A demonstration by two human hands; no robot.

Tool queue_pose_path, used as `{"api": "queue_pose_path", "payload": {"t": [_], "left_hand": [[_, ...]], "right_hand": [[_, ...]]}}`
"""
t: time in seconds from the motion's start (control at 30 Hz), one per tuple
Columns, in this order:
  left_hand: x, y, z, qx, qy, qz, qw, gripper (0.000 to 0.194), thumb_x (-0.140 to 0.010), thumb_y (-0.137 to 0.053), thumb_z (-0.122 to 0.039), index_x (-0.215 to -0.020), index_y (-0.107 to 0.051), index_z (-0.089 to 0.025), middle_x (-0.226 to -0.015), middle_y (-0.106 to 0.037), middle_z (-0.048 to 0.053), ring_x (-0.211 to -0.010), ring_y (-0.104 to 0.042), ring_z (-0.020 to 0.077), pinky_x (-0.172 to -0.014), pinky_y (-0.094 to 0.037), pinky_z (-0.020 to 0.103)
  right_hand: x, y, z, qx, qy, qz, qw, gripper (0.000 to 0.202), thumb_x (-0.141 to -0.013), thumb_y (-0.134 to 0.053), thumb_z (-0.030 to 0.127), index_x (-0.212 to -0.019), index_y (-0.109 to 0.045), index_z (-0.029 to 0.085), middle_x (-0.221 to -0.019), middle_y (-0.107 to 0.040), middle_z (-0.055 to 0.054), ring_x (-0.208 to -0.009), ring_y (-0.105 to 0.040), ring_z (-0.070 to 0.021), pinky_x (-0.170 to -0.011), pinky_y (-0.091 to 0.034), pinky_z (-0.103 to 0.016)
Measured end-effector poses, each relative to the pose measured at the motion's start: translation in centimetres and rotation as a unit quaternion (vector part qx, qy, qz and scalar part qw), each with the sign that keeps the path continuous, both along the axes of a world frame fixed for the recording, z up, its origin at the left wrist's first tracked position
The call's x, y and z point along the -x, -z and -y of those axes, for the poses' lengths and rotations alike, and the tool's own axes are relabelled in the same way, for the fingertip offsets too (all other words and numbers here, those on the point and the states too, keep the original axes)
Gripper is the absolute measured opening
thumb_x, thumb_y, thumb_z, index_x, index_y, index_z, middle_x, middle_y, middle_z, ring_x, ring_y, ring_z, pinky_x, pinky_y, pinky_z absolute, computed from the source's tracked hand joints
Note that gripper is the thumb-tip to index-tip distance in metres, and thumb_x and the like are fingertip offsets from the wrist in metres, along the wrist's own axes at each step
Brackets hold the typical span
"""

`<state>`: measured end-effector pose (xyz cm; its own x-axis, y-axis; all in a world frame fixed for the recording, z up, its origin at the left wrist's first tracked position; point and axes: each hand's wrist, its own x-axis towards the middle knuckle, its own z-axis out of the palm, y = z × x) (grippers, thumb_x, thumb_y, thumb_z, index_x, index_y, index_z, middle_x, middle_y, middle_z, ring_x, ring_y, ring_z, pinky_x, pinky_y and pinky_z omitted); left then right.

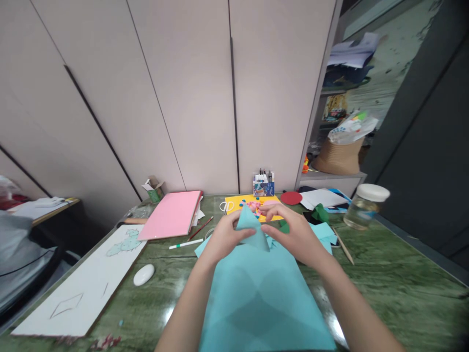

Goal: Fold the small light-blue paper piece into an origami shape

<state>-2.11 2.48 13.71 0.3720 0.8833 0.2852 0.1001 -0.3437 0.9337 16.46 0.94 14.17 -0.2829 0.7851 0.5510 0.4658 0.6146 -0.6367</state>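
A small folded piece of light-blue paper (pixel 252 225) is held up above the table, its point upward. My left hand (pixel 229 234) pinches its left side, with the thumb across the front. At its right edge is my right hand (pixel 293 232), fingers curved and apart, the fingertips near or touching the paper; contact is hard to make out. Beneath both hands lies a large light-blue sheet (pixel 260 298), and more light-blue pieces (pixel 324 233) lie behind and to the right.
A pink folder (pixel 170 215), white board with drawings (pixel 84 283), white oval object (pixel 144 275), marker (pixel 186 244) and pencil (pixel 200 228) lie left. Behind are yellow paper (pixel 234 201) and a pen box (pixel 263 184). A lidded jar (pixel 364 208) and wooden stick (pixel 343 246) stand and lie right.
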Motion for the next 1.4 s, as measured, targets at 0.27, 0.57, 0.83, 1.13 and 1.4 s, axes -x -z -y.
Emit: {"api": "queue_pose_path", "payload": {"t": [0.27,0.57,0.83,1.13,1.4], "left_hand": [[-0.7,-0.3,0.8,0.010,-0.071,0.053,0.996,0.042,-0.064,-0.070,-0.015,-0.104,-0.060,-0.018,-0.103,-0.068,0.007,-0.093,-0.063,0.0218,-0.077,-0.049,0.029],[-0.7,-1.0,2.0,-0.021,-0.020,-0.048,0.998,0.041,-0.068,-0.067,-0.017,-0.108,-0.063,-0.022,-0.091,-0.070,0.004,-0.084,-0.063,0.0197,-0.076,-0.047,0.027],[-1.3,-0.7,1.9,-0.015,-0.165,0.074,0.983,0.033,-0.067,-0.069,-0.022,-0.099,-0.064,-0.017,-0.059,-0.058,-0.003,-0.053,-0.050,0.0081,-0.051,-0.039,0.018],[-1.6,-0.7,2.8,-0.036,-0.199,0.130,0.971,0.028,-0.069,-0.069,-0.027,-0.094,-0.065,-0.016,-0.057,-0.054,-0.004,-0.051,-0.049,0.0077,-0.052,-0.043,0.020],[-1.5,-1.0,3.1,-0.042,-0.215,0.130,0.967,0.024,-0.067,-0.070,-0.025,-0.090,-0.069,-0.017,-0.055,-0.055,-0.004,-0.052,-0.047,0.0068,-0.051,-0.041,0.018]], "right_hand": [[0.2,0.2,-0.7,0.161,-0.069,-0.137,0.975,0.020,-0.074,-0.064,0.031,-0.090,-0.063,0.019,-0.095,-0.066,-0.006,-0.091,-0.063,-0.0201,-0.081,-0.050,-0.035],[0.6,0.0,-0.1,0.163,-0.122,-0.087,0.975,0.017,-0.073,-0.065,0.029,-0.087,-0.070,0.023,-0.090,-0.070,-0.003,-0.087,-0.062,-0.0222,-0.080,-0.050,-0.038],[1.0,0.3,-0.3,0.216,-0.061,-0.307,0.925,0.028,-0.067,-0.070,0.036,-0.087,-0.070,0.017,-0.090,-0.072,-0.007,-0.084,-0.065,-0.0237,-0.074,-0.053,-0.037],[1.2,1.3,-0.1,0.231,-0.060,-0.363,0.901,0.023,-0.065,-0.073,0.035,-0.079,-0.069,0.017,-0.077,-0.071,-0.006,-0.070,-0.064,-0.0205,-0.065,-0.051,-0.034],[1.4,1.2,0.0,0.231,-0.054,-0.372,0.897,0.019,-0.065,-0.073,0.033,-0.076,-0.069,0.017,-0.072,-0.070,-0.004,-0.066,-0.062,-0.0190,-0.066,-0.051,-0.033]]}}
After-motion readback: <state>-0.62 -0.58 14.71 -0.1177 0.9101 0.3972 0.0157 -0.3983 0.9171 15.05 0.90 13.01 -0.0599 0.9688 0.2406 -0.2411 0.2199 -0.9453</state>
